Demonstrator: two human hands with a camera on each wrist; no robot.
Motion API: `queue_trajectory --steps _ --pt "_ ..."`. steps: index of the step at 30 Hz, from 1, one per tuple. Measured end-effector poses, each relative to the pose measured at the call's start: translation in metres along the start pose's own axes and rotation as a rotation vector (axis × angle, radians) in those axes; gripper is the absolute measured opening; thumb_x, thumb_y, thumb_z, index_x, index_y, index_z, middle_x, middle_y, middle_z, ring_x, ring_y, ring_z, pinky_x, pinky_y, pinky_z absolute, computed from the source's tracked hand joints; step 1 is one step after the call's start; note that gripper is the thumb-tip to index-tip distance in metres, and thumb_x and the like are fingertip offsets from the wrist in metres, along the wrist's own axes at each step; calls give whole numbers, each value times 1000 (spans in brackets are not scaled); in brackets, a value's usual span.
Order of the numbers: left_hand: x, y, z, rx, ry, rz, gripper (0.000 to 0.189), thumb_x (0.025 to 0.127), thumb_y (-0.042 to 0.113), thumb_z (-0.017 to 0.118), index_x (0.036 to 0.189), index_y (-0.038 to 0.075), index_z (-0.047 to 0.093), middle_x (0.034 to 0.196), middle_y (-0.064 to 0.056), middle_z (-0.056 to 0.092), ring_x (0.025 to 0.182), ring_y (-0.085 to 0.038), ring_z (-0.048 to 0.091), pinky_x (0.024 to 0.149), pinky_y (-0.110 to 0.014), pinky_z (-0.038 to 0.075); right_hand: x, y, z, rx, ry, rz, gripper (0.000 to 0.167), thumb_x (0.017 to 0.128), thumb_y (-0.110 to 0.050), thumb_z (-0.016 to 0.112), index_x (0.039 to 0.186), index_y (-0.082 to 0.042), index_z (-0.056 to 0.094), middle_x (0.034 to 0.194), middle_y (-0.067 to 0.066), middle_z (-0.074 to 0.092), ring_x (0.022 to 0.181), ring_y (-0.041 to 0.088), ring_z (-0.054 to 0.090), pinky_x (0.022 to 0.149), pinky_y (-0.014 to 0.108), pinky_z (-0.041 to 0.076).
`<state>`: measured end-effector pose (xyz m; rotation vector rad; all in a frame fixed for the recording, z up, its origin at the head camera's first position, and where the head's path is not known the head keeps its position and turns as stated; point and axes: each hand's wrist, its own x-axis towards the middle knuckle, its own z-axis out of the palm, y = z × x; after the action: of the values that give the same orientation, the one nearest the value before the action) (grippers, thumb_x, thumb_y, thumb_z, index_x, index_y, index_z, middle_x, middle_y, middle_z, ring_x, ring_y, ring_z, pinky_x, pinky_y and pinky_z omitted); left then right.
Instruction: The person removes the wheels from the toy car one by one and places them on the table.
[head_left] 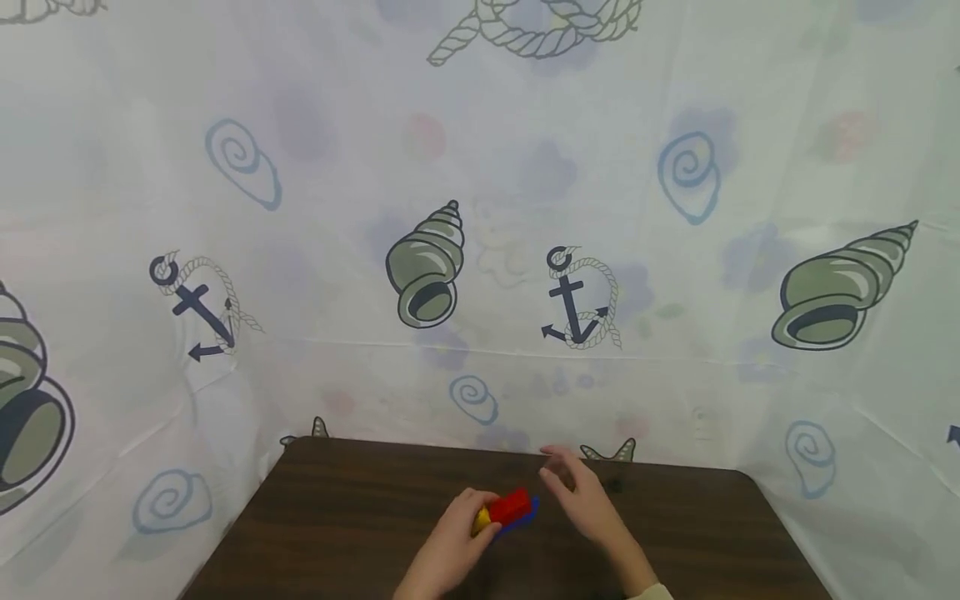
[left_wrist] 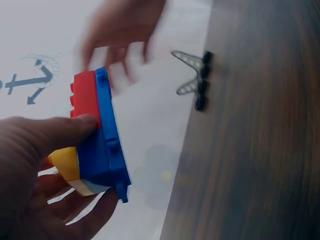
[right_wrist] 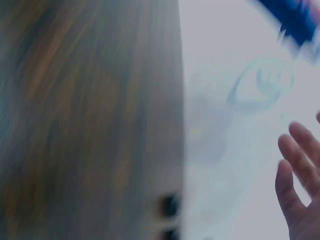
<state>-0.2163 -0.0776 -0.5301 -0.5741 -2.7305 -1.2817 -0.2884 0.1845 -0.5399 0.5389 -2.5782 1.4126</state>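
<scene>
My left hand (head_left: 452, 533) grips a small build of toy bricks (head_left: 513, 506) over the table. In the left wrist view its blue base (left_wrist: 106, 120) shows side-on, carrying a red studded brick (left_wrist: 86, 97), a yellow piece (left_wrist: 66, 162) and a whitish piece by the fingers. The thumb presses against the red brick, while the other fingers wrap round the far side. My right hand (head_left: 588, 504) is raised just right of the build, apart from it, with fingers spread and nothing in them. The right wrist view is blurred.
Several small black round pieces (left_wrist: 204, 80) lie on the dark wooden table (head_left: 360, 508) near its far edge, by the right hand. A white cloth (head_left: 337, 208) printed with shells and anchors hangs behind and beside the table.
</scene>
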Motion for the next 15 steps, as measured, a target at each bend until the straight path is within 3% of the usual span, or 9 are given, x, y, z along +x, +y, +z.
queue_trajectory --steps 3,5,10,15 --pt "0 -5 -1 126 72 27 31 99 21 80 127 12 71 116 2 67 104 -15 63 87 -38 59 1 -29 12 -121 -137 -140 44 108 -45 66 149 -31 59 139 -3 69 123 19 67 97 42 59" --pt "0 -7 -2 212 120 53 31 98 18 81 127 11 72 114 1 65 102 -16 63 86 -37 59 3 -41 19 -226 -200 -215 44 107 -44 68 149 -32 60 143 -7 67 127 19 66 102 46 59" --pt "5 -10 -7 344 230 111 34 96 12 83 128 9 72 111 -1 59 98 -16 59 79 -31 57 12 -54 32 -406 -271 -275 45 104 -38 73 146 -29 63 140 -7 69 119 13 69 95 41 61" --pt "18 -25 -7 422 285 129 42 94 10 85 132 10 67 114 -2 62 101 -18 62 75 -34 58 30 -47 42 -548 -262 -347 40 101 -34 78 138 -25 69 125 -8 72 108 11 69 89 37 61"
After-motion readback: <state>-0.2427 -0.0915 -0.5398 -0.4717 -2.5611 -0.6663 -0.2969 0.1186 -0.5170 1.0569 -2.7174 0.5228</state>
